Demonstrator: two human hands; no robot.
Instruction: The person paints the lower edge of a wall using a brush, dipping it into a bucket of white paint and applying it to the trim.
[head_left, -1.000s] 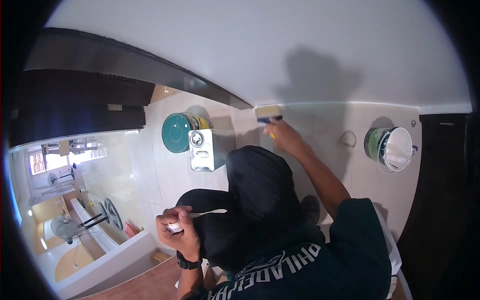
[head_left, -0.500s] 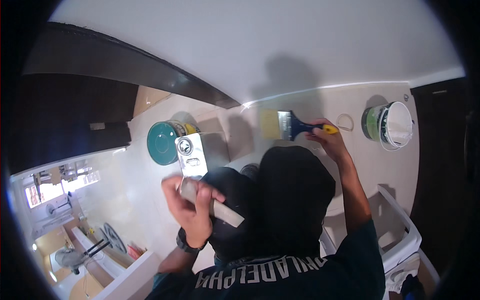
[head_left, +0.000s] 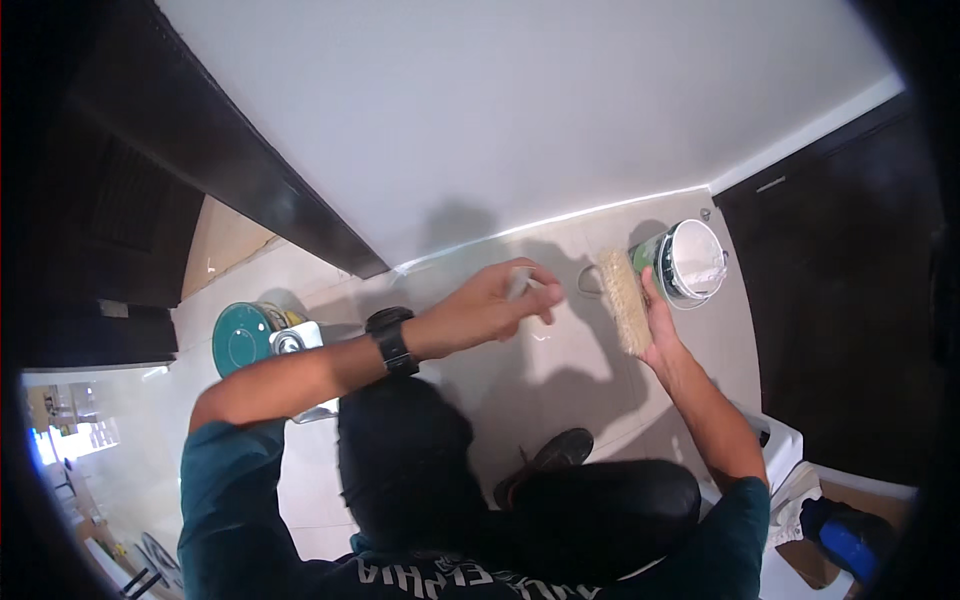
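Observation:
My right hand [head_left: 657,322] is closed around a wide paintbrush, its pale bristles [head_left: 628,302] turned up toward me and hiding the handle. Right beside it stands a white paint bucket [head_left: 697,260] with a green side and white smears inside. My left hand [head_left: 510,300], wearing a black watch at the wrist, reaches across the middle with curled fingers. A small pale piece [head_left: 519,284] shows between them, too blurred to name.
To the left stand a green-lidded can [head_left: 242,338] and a silver metal tin [head_left: 296,340], partly behind my left forearm. A wire loop [head_left: 590,281] lies on the tiles near the white wall [head_left: 520,110]. Dark doors flank both sides. White plastic furniture [head_left: 782,450] is at lower right.
My left hand has swung forward and right, across the silver tin. The paintbrush has turned from lying sideways to bristles up, close to the bucket. My view has shifted right.

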